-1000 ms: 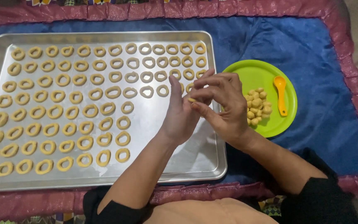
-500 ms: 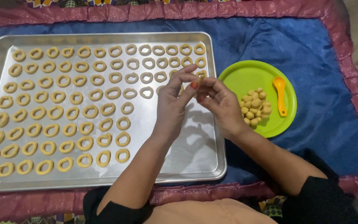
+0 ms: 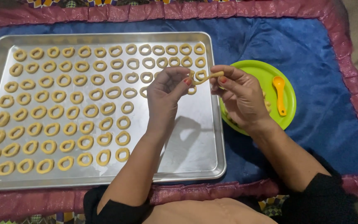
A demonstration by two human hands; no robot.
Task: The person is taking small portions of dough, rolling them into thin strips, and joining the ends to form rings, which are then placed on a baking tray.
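Hands parted, dough strip (image 3: pixel 206 77) spanning both grips

Bare tray corner (image 3: pixel 195 141) below dough rings (image 3: pixel 104 103)

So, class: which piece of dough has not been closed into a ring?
The dough strip held between the left hand and right hand: it is an open curved rope in the air, while the rings lie closed on the tray.

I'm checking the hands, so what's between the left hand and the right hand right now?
In the head view, a thin rolled strip of dough spans the gap, pinched by the left hand and right hand, above the metal baking tray.
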